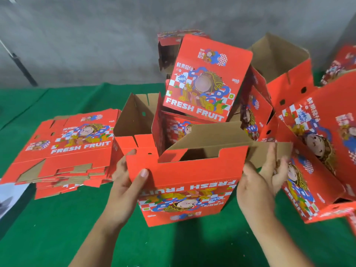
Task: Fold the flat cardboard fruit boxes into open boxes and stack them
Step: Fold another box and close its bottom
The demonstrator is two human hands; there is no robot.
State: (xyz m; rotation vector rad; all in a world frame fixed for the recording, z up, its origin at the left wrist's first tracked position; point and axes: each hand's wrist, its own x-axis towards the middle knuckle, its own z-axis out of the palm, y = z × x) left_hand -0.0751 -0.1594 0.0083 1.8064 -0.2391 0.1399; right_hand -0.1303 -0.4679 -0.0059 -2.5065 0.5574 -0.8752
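On the green table (57, 224), a half-formed box (185, 182) is held upright: its left corner is gripped by the left hand (125, 182), its right flap (269, 153) pressed by the flat-fingered right hand (260, 182). Flaps must next be tucked in, judging by their slant; flat blanks (63, 151) wait beside it.

Half-folded box (190, 182), lower centre: bright red outside, white "FRESH FRUIT" lettering, red-and-white checker, cartoon figure in blue and yellow; plain brown inside.
Stack of flat boxes (65, 149), left: same red print, brown cut edges.
Folded boxes (208, 79), upper centre and right: same red print, brown interiors.
Table cover (48, 218): solid green.
Wall (86, 35), top: mottled grey.
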